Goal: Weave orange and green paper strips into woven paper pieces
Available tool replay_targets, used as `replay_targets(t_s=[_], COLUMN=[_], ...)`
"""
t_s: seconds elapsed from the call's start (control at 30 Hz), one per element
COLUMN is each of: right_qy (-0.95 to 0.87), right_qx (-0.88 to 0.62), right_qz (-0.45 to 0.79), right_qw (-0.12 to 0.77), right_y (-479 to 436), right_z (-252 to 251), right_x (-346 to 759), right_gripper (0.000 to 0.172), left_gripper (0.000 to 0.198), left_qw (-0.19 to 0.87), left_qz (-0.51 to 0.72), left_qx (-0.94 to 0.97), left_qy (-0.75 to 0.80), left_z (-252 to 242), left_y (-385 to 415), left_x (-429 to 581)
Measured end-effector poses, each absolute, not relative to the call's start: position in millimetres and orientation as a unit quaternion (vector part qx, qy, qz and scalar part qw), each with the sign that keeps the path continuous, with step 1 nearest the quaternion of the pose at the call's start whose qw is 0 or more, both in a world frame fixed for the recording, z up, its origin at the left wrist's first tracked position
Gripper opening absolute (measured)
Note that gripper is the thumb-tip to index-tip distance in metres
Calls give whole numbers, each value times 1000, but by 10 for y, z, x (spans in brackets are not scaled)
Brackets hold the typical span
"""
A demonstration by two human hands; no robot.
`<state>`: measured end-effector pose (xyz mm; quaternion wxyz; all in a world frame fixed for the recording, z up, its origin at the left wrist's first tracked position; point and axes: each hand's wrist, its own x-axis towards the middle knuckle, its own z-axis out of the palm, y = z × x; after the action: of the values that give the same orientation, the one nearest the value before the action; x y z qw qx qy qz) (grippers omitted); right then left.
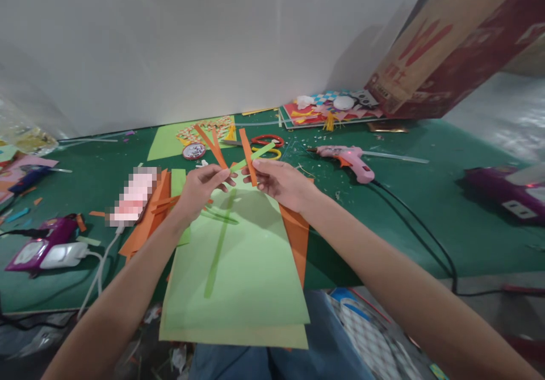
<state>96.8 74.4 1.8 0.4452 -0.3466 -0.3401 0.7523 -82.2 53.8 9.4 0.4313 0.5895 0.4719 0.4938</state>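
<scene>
My left hand (pixel 201 190) is pinched around orange paper strips (pixel 212 148) that stick up past its fingertips. My right hand (pixel 283 182) grips another orange paper strip (pixel 246 148). A light green paper strip (pixel 264 151) crosses between the two hands, slanting up to the right behind the right-hand strip. How the strips meet at the fingertips is hard to make out. Below the hands lie light green paper sheets (pixel 251 261), with a darker green strip (pixel 219 246) on top. Orange paper (pixel 294 232) shows from under the sheets.
A pink glue gun (pixel 347 157) with a black cord lies right. Scissors (pixel 266 141) and a round tin (pixel 194 151) sit beyond the hands. A phone (pixel 135 195), orange paper (pixel 147 221) and purple power strip (pixel 49 243) are left. Another purple strip (pixel 506 190) and a box (pixel 451 45) stand right.
</scene>
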Motion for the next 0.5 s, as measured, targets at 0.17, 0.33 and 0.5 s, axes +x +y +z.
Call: replay_targets(t_s=[0.17,0.33,0.5], right_qy=[-337,-352,-347], right_qx=[-344,-334,-336], right_qz=[739,746,741], right_qw=[471,456,467], right_y=[765,729,744], right_z=[12,60,49], right_x=[961,968,981], right_gripper=[7,12,9], left_gripper=[32,30,32], left_qw=[438,424,423], left_qz=[507,528,524], left_qx=[582,575,571], left_qy=[461,458,470], left_z=[68,68,76], left_y=[562,574,576], left_x=[-844,-855,-847])
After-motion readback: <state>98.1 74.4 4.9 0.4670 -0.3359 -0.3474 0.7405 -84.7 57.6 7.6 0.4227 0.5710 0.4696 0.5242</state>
